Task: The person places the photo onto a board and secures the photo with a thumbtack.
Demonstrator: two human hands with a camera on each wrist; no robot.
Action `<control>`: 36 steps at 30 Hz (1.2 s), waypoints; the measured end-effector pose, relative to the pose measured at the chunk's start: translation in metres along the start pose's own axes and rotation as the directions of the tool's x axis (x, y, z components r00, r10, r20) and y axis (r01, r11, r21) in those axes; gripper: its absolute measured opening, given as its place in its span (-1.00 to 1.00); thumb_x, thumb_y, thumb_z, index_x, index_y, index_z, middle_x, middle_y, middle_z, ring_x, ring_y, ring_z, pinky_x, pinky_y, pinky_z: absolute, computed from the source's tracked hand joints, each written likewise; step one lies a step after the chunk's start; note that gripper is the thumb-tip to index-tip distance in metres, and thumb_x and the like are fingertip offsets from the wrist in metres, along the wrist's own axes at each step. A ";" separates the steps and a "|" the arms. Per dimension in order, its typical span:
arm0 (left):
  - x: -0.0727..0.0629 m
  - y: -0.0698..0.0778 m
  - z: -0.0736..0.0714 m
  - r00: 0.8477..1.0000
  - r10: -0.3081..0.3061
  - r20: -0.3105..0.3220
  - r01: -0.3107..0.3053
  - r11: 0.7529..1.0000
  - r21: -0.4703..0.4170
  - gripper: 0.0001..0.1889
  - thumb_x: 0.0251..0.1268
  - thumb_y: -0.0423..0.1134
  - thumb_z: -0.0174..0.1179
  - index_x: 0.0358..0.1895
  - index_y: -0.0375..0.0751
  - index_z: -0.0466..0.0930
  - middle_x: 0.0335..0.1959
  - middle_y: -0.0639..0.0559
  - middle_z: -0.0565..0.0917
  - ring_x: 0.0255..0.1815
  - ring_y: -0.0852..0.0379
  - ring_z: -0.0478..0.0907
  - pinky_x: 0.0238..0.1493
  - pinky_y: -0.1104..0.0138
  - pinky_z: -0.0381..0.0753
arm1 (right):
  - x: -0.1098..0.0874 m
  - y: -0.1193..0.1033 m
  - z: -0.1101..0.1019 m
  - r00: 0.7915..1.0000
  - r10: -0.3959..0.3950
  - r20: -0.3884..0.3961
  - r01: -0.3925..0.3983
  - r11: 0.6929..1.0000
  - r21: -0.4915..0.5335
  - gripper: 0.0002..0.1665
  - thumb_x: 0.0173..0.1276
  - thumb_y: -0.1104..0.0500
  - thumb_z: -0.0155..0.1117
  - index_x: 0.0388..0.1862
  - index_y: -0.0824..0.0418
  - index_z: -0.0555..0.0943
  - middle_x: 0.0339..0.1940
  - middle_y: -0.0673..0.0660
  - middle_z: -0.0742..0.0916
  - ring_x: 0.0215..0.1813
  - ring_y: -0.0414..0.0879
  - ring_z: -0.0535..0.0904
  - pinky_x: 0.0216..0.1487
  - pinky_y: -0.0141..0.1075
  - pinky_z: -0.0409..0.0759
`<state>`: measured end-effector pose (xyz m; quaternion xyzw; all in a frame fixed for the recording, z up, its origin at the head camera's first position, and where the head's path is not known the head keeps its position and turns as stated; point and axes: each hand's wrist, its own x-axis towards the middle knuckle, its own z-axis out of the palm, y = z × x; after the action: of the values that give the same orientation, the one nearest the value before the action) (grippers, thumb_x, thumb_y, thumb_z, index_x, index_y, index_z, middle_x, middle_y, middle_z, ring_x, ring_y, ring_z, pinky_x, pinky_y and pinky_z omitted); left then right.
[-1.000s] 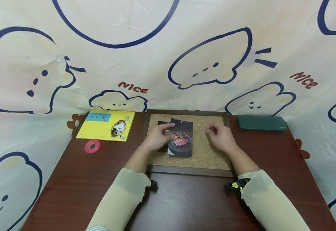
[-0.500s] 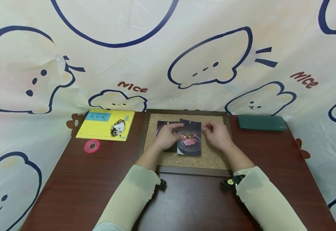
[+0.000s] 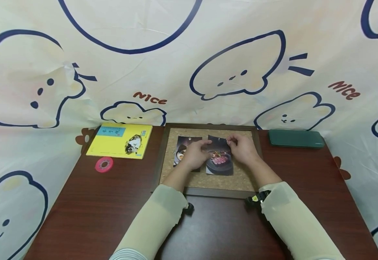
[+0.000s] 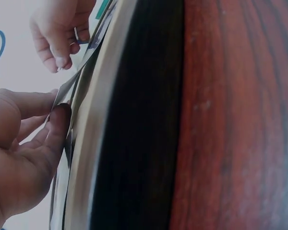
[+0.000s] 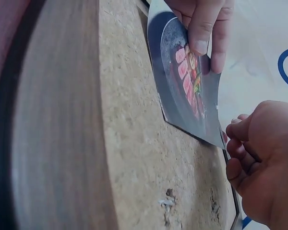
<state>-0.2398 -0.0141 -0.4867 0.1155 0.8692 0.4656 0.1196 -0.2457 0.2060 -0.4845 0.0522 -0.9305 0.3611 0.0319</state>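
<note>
My left hand (image 3: 194,155) pinches the left edge of a dark photo (image 3: 220,167) of sliced meat on a plate. Thumb and fingers lie on opposite faces of it, and the photo bows slightly in the right wrist view. My right hand (image 3: 242,148) is at the photo's upper right corner, thumb and forefinger together on a tiny pale, pin-like thing (image 4: 60,68). Under both hands is a cork board (image 3: 244,181) with a brown frame. A second food photo (image 3: 180,152) lies on the cork to the left, partly hidden by my left hand; a small shiny dot shows at its top.
On the reddish-brown table (image 3: 111,209), a yellow book (image 3: 111,144) lies at the back left, with a pink ring-shaped roll (image 3: 104,164) in front of it. A dark green case (image 3: 296,139) is at the back right. A printed cloth (image 3: 176,65) hangs behind.
My left hand has slid the meat photo rightward, uncovering more of the second photo. The right hand has shifted slightly left and up to the photo's corner.
</note>
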 end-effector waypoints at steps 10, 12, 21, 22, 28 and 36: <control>0.009 0.008 0.013 0.998 0.039 -0.054 -0.028 0.980 0.197 -0.45 0.30 -0.22 0.41 0.37 -0.11 0.60 0.29 -0.06 0.65 -0.20 0.07 0.65 -0.03 0.16 0.63 | 0.011 -0.004 0.001 0.998 0.036 0.057 -0.032 0.997 -0.070 -0.74 0.60 0.18 0.15 0.06 0.21 0.73 -0.03 0.21 0.80 0.00 0.11 0.72 0.04 0.04 0.62; 0.010 0.009 0.015 0.997 0.035 -0.065 -0.021 0.977 0.211 -0.45 0.30 -0.22 0.42 0.36 -0.12 0.60 0.27 -0.06 0.67 -0.06 0.05 0.67 0.07 0.16 0.62 | 0.013 -0.005 0.001 0.997 0.047 0.066 -0.041 0.995 -0.090 -0.73 0.60 0.17 0.15 0.06 0.19 0.74 -0.01 0.21 0.80 0.03 0.12 0.72 0.08 0.06 0.60; 0.010 0.010 0.019 0.998 0.015 -0.067 0.002 0.969 0.247 -0.44 0.31 -0.17 0.42 0.37 -0.11 0.59 0.25 -0.06 0.66 -0.11 0.05 0.64 0.03 0.13 0.62 | 0.023 -0.006 0.003 0.994 0.042 0.102 -0.025 0.986 -0.166 -0.71 0.60 0.19 0.12 0.07 0.14 0.76 0.02 0.17 0.80 0.07 0.11 0.71 0.09 0.06 0.60; 0.010 0.010 0.019 0.998 0.017 -0.066 0.001 0.967 0.254 -0.44 0.31 -0.16 0.42 0.37 -0.10 0.59 0.28 -0.07 0.64 -0.02 0.04 0.64 0.10 0.12 0.61 | 0.024 -0.006 0.003 0.993 0.043 0.108 -0.023 0.984 -0.177 -0.70 0.59 0.19 0.11 0.07 0.13 0.76 0.01 0.17 0.80 0.05 0.10 0.71 0.07 0.05 0.60; 0.010 0.010 0.019 0.998 0.024 -0.058 -0.007 0.961 0.276 -0.44 0.30 -0.15 0.43 0.37 -0.09 0.60 0.34 -0.08 0.60 0.34 -0.07 0.54 0.34 0.05 0.50 | 0.030 -0.010 0.004 0.983 0.054 0.175 -0.014 0.975 -0.224 -0.68 0.59 0.22 0.08 0.08 0.15 0.76 -0.02 0.17 0.80 -0.10 0.03 0.71 -0.09 -0.06 0.62; 0.012 0.007 0.019 0.998 0.036 -0.048 -0.023 0.965 0.262 -0.45 0.32 -0.15 0.42 0.38 -0.06 0.60 0.33 -0.06 0.60 0.32 -0.04 0.55 0.31 0.08 0.52 | 0.037 -0.014 0.003 0.970 0.073 0.232 -0.004 0.958 -0.285 -0.70 0.60 0.21 0.09 0.10 0.17 0.74 -0.01 0.18 0.79 -0.06 0.05 0.70 -0.05 -0.04 0.63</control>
<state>-0.2444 0.0089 -0.4922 0.1311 0.9240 0.3517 0.0737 -0.2807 0.1904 -0.4740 0.0723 -0.9704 0.2160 -0.0807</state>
